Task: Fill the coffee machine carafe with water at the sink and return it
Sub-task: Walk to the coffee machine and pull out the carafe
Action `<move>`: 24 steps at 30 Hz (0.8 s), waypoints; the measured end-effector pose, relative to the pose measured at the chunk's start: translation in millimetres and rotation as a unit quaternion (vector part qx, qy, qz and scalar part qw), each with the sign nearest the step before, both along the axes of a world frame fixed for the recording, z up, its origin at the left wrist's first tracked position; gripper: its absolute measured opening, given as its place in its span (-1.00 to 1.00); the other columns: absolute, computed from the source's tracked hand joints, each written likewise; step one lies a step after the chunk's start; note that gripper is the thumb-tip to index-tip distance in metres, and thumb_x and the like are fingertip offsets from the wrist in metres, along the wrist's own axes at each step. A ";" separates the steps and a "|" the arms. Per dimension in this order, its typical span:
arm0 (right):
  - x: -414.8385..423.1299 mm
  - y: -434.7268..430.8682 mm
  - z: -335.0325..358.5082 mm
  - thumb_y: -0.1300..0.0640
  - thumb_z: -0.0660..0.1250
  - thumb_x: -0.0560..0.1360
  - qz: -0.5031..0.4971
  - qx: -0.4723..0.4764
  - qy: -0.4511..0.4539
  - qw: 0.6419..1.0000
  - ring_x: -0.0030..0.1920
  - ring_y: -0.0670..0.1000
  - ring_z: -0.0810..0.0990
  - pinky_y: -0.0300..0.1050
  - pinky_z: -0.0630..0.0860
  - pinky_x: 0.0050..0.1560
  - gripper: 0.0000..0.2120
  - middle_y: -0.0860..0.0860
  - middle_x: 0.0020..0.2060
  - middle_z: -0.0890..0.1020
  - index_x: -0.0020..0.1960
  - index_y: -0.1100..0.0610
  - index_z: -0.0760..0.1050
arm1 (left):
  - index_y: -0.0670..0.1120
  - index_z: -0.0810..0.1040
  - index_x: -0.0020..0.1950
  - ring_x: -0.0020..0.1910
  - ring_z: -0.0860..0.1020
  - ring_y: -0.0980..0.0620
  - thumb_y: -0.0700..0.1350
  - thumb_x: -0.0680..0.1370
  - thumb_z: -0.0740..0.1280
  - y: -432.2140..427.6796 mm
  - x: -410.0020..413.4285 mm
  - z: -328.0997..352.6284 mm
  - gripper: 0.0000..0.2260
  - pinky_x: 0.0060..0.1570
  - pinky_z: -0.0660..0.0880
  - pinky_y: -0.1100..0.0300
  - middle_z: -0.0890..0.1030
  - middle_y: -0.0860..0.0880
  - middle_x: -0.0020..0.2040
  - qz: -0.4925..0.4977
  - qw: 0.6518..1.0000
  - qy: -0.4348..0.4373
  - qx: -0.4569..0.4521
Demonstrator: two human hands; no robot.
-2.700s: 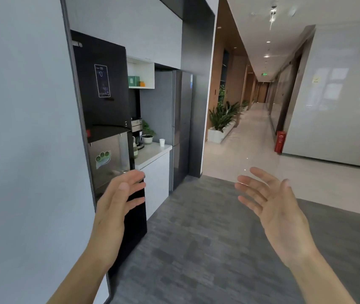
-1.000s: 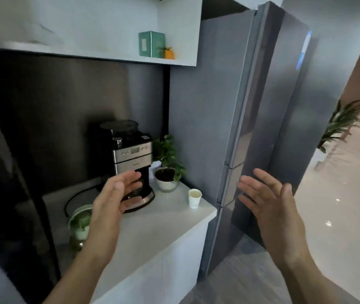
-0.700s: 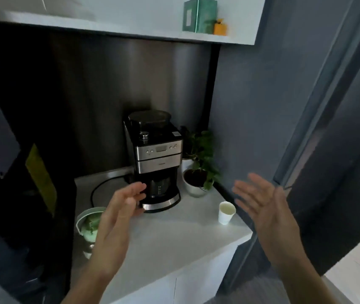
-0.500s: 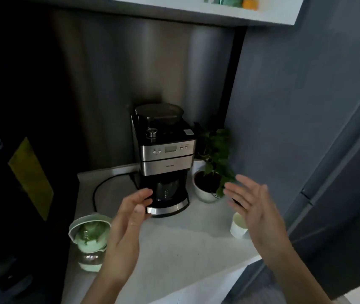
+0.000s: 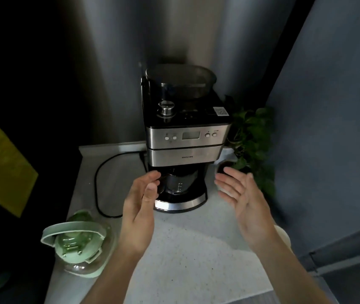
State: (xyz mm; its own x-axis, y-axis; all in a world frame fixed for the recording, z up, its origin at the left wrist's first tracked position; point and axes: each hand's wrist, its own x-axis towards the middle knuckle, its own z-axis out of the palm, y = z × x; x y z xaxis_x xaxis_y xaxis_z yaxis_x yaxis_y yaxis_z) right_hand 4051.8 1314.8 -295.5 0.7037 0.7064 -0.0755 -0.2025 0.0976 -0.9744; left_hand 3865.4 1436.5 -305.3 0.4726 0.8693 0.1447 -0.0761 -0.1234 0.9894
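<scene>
Pale speckled bench [image 5: 196, 249] in a dim alcove with a steel back wall. The machine [image 5: 185, 137] stands at the rear, and the carafe [image 5: 180, 183] sits in its bay. The view is closer than 0.5 s ago. The left hand [image 5: 140, 207], loosely bent and empty, has moved up to the carafe's left side; contact unclear. The right hand [image 5: 245, 198], spread and empty, is now beside the machine's right. The plant [image 5: 251, 137] is behind it.

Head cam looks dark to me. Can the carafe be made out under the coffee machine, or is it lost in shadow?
In the head view: dim overall, far left nearly black; the carafe sits shadowed under the coffee machine, glass and level marks faintly visible; the counter is brightest in front; wide-angle bends the frame edges; left hand and right hand read clearly.
</scene>
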 end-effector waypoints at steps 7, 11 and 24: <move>23.2 34.8 -48.3 -0.01 0.15 0.69 0.010 -0.053 -0.023 0.998 0.26 -0.03 0.66 -0.03 0.51 0.34 -0.74 0.01 0.18 0.72 0.18 -0.04 0.60 | 0.09 0.55 0.29 0.20 0.55 0.31 0.31 0.51 0.16 9.0 25.8 -33.2 -0.51 0.16 0.47 0.27 0.63 0.18 0.20 0.026 0.998 0.058 -0.020; 33.5 57.0 -65.2 0.01 0.18 0.69 0.019 -0.073 -0.052 0.996 0.34 -0.08 0.59 -0.05 0.44 0.43 -0.75 -0.06 0.24 0.68 0.21 -0.06 0.62 | 0.13 0.50 0.34 0.23 0.57 0.19 0.40 0.48 0.15 23.6 37.5 -54.7 -0.45 0.25 0.49 0.15 0.63 0.09 0.21 0.069 0.992 0.103 -0.004; 43.9 104.1 -95.7 0.10 0.34 0.62 0.059 -0.151 -0.305 0.939 0.35 -0.19 0.49 -0.45 0.33 0.32 -0.62 -0.07 0.35 0.56 0.42 0.09 0.52 | -0.02 0.53 0.23 0.11 0.55 0.07 -0.10 0.53 0.40 74.8 67.2 -94.1 -0.73 0.03 0.43 0.40 0.58 -0.02 0.10 0.145 0.971 0.185 0.049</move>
